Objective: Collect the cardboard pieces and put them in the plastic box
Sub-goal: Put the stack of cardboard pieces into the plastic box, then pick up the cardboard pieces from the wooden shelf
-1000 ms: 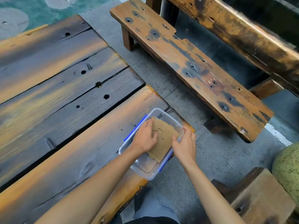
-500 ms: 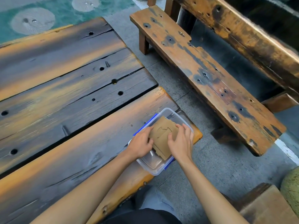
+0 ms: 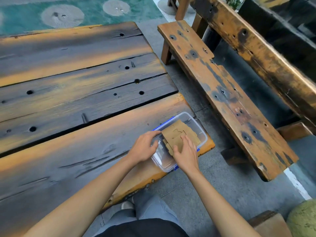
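One clear plastic box (image 3: 201,132) with blue clips sits at the right near corner of the bench (image 3: 85,100), long side running near-left to far-right. One box, no lid seen on it. Inside: a stack of brown cardboard pieces (image 3: 177,132), flat, jagged edges, cut lines on the top one. Exact count unclear, at least three layers show at the near-left edge of the stack. The stack fills the far part of the box; the near end shows bare clear bottom.

Two hands, both at the box. Left hand (image 3: 143,147) is on the box's left wall, fingers curled over the rim, thumb tip near the cardboard corner; it grips the box wall. Right hand (image 3: 185,151) lies on top of the cardboard, fingers fairly straight and spread, pressing flat on the stack, not curled round anything.

Bench top is dark weathered planks with orange streaks, several round holes and long cracks. One more wooden seat (image 3: 222,93) with a backrest stands to the right, across a strip of grey paved floor (image 3: 196,190). Far left: green mat (image 3: 85,16) with pale round patches, three in view. Near right corner: a wooden block (image 3: 270,224) and a green rounded object (image 3: 302,218), cut off by the frame. Person's grey trousers and one shoe show below the bench edge.
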`<state>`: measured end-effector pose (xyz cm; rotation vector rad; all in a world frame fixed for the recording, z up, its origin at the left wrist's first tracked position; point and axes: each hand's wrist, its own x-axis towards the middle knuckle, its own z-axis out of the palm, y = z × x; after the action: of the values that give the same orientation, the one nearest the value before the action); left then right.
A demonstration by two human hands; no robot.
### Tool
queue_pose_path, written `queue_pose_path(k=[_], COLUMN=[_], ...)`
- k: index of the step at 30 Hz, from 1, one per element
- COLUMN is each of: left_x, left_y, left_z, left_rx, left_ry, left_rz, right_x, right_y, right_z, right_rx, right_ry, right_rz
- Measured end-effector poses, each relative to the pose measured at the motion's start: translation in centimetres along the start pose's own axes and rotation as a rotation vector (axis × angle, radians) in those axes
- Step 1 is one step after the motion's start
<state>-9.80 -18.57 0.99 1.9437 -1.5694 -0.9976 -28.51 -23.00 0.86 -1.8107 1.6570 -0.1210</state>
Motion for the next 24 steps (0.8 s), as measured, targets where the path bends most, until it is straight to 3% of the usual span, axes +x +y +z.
queue_pose_path(k=[5, 12, 24], left_x=[-3.2, -11.3, -25.8], left_y=[-2.6, -8.4, -11.2], left_z=[-2.4, -6.0, -8.5], left_rx=[0.040, 0.088, 0.121], left_ry=[0.156, 0.430, 0.755], left_rz=[-0.057, -0.336, -0.645], right_x=[-0.9, -2.0, -7.6], right_y=[-1.6, -7.2, -17.9], right_z=[0.9, 3.5, 9.1], right_rx=[-0.026, -0.006, -0.244], right_ry=[-0.030, -0.129, -0.293], right_rz=[-0.103, -0.364, -0.781])
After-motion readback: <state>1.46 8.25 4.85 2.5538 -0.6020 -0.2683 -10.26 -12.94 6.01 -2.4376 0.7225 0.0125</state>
